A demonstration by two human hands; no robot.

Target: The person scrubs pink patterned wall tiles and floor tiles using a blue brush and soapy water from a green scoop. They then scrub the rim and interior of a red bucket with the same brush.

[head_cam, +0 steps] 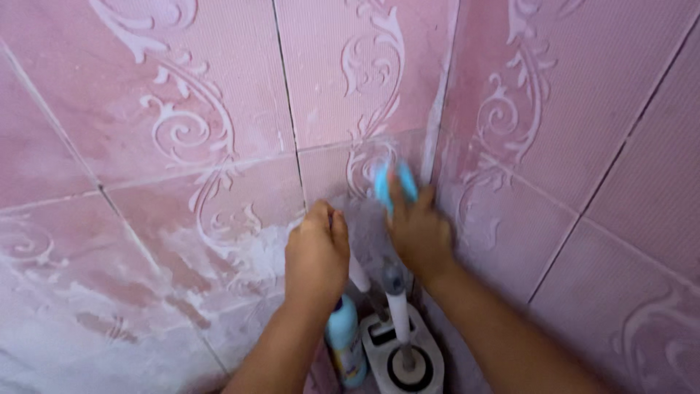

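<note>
I look at a corner of pink tiled wall (219,109) with raised white scroll patterns. My right hand (418,233) grips a blue scrubbing brush (394,182) and presses it against the tiles near the corner seam; it is blurred. My left hand (317,255) is closed into a fist and rests against the left wall, beside the right hand. I cannot tell whether it holds anything. White soapy foam (248,252) smears the tiles to the left of my left hand.
Below my hands a blue cleaner bottle (345,343) stands next to a white toilet brush holder (408,357) with its white handle (397,306) upright in the corner. The right wall (583,146) meets the left at the seam.
</note>
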